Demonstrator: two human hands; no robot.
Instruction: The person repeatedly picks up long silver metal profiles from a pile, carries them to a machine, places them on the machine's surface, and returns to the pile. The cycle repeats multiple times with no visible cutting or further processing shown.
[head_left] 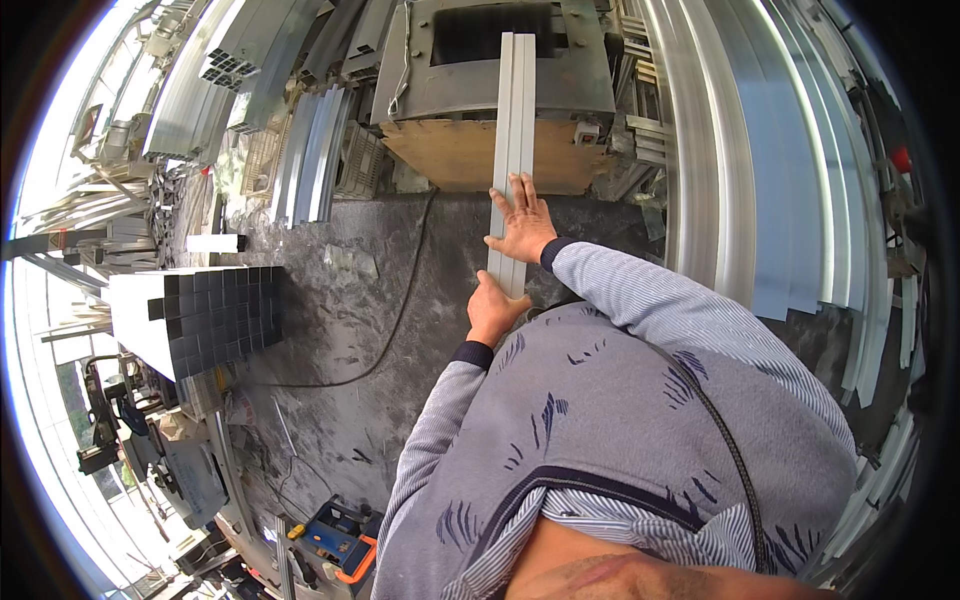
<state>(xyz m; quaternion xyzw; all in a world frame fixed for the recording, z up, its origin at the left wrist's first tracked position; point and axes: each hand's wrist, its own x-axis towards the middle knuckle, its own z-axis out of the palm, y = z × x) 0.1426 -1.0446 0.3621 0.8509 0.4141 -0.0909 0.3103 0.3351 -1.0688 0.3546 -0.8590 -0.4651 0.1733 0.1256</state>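
Note:
A long light-grey metal profile (514, 110) with a groove down its length points away from me, its far part over a grey machine. My left hand (492, 308) wraps round the near end, thumb across it. Farther along, my right hand (525, 228) lies on top of the profile, fingers spread and pointing forward and left. The profile's near tip is partly hidden by my left hand and my body.
The grey machine (410, 75) has a brown board (445, 155) on its front. A black cable (408, 330) crosses the floor. Long metal profiles (715, 150) lie at the right; bundled square tubes (225, 70) stand far left. A blue toolbox (335, 530) is near left.

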